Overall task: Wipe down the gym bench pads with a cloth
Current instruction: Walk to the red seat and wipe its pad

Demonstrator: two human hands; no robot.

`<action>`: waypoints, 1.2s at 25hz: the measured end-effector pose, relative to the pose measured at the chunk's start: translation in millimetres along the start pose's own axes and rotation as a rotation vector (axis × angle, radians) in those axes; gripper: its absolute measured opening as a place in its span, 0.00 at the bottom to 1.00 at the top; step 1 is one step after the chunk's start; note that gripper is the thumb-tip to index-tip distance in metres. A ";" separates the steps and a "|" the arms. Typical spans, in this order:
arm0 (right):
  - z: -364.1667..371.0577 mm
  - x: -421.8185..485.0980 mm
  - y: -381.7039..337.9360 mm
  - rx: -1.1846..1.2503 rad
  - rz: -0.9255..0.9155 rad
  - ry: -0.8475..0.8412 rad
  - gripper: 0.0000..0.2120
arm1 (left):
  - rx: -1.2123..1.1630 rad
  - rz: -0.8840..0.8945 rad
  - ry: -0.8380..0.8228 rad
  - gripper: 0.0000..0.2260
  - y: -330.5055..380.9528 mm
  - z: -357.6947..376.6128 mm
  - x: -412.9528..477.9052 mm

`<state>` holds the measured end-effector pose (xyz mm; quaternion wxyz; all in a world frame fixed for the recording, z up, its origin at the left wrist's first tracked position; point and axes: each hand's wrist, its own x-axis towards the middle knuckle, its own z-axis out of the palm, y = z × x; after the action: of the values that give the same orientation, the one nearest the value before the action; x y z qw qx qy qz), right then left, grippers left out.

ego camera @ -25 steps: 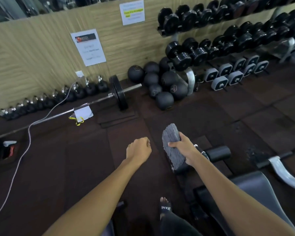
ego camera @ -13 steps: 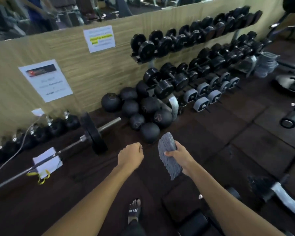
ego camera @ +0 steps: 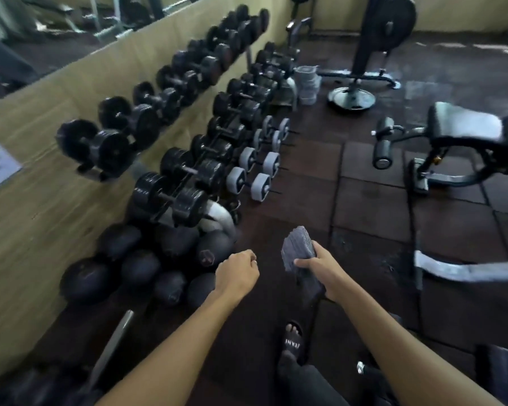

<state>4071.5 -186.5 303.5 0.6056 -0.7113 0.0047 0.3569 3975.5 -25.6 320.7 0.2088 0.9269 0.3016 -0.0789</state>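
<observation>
My right hand (ego camera: 324, 271) grips a folded grey cloth (ego camera: 299, 249) in front of me, held upright above the floor. My left hand (ego camera: 238, 271) is a closed fist with nothing in it, a short way left of the cloth. A gym bench with a black pad (ego camera: 464, 124) stands at the far right, well away from both hands. A grey metal leg of a nearer bench (ego camera: 464, 269) reaches in from the right edge; that bench's pad is hidden from view.
A dumbbell rack (ego camera: 194, 112) runs along the left wall, with black medicine balls (ego camera: 141, 268) on the floor below it. A barbell end (ego camera: 112, 344) lies at lower left. A weight machine (ego camera: 376, 48) and stacked containers (ego camera: 307, 83) stand at the back. My sandalled foot (ego camera: 292, 341) rests on dark rubber tiles.
The view has swung to the right, from the barbell and wall signs to the far bench and machine. Both hands keep the same pose, cloth still held.
</observation>
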 end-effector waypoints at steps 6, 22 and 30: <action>-82.0 123.4 -56.7 0.122 -0.012 0.201 0.16 | 0.061 0.210 -0.081 0.13 107.6 -8.0 171.7; -312.0 260.6 -145.9 0.475 0.042 0.967 0.18 | 0.254 1.033 -0.392 0.12 461.2 50.3 432.7; -410.2 225.0 -106.1 0.783 0.123 1.333 0.18 | 0.425 1.440 -0.575 0.11 621.1 139.6 384.6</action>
<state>4491.7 -417.2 284.0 0.6614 -0.5083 0.5332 -0.1411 4650.2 -337.7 301.2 0.0970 0.8573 -0.4571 -0.2161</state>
